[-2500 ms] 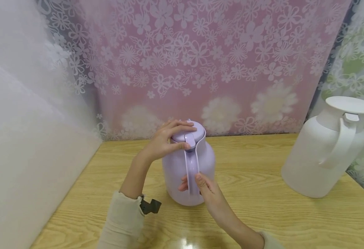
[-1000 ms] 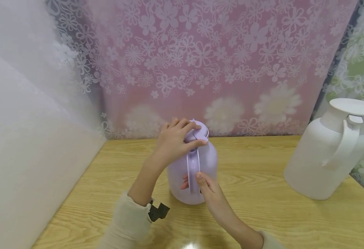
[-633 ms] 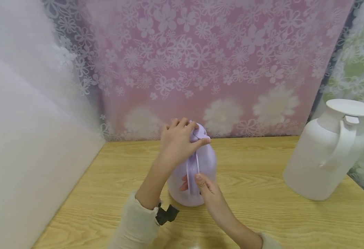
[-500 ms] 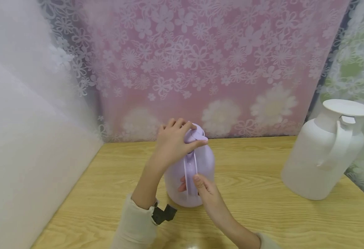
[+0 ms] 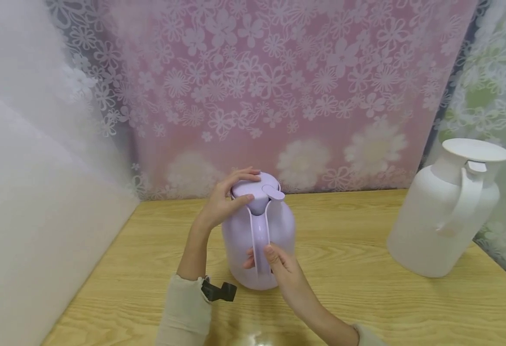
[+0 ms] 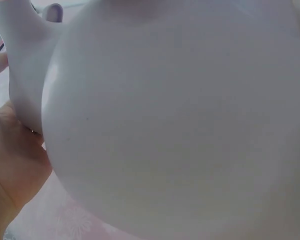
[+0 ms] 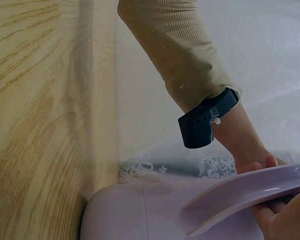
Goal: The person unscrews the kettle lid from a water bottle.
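Observation:
A lilac thermos jug (image 5: 283, 235) stands upright on the wooden table, its handle towards me. My left hand (image 5: 218, 204) holds the jug's lid (image 5: 253, 189) from the left, fingers over its top and thumb on its near side. The lid's lever tab (image 5: 273, 193) points off to the right of the handle. My right hand (image 5: 285, 269) grips the lower part of the jug's handle (image 5: 260, 235), thumb on the right and fingertips showing on the left. In the left wrist view the jug's pale body (image 6: 175, 120) fills most of the picture.
A white jug (image 5: 443, 211) with a flared top and a handle stands at the right of the table (image 5: 339, 230). A pink flowered curtain (image 5: 270, 96) hangs behind, and a white wall (image 5: 54, 192) borders the left side. A black strap device (image 7: 200, 122) sits on my left wrist.
The lid has turned, its tab swinging from above the handle to the right. My left hand twisted over rightward, then moved back left on the lid. My right hand stays on the handle.

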{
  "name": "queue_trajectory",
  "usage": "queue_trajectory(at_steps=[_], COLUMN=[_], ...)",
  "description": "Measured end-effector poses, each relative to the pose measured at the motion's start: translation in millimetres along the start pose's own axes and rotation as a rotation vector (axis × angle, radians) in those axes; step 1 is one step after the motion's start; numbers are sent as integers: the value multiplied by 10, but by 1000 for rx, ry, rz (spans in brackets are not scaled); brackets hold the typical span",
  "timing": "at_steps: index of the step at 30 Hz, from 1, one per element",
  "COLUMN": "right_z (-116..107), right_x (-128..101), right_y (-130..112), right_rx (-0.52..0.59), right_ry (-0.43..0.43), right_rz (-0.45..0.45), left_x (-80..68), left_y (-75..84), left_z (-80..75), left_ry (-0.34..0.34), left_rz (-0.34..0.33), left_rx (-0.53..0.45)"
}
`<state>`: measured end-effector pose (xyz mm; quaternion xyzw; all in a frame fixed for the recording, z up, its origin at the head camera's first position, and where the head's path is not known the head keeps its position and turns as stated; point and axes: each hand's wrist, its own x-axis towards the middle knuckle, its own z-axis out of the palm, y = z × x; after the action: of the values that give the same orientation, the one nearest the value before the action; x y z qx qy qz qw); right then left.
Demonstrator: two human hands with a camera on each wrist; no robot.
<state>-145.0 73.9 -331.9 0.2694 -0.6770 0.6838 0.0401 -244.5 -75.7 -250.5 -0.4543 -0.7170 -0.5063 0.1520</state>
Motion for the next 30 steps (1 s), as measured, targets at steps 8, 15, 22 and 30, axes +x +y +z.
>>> queue_trajectory(at_steps=[8, 15, 22, 30], right_z=[22, 15, 11, 18], right_x=[-4, 4, 9, 11], right_y=[14, 8, -4, -5], right_rx=[3, -10, -14, -5], right_ry=[8, 27, 42, 36], right_rz=[10, 9, 18, 34], left_x=[-4, -1, 4, 7], left_y=[-28, 35, 73, -31], left_z=[1, 12, 66, 113], left_ry=[-20, -3, 52, 110], left_rz=[30, -43, -140, -241], left_rx=[-20, 20, 124, 378])
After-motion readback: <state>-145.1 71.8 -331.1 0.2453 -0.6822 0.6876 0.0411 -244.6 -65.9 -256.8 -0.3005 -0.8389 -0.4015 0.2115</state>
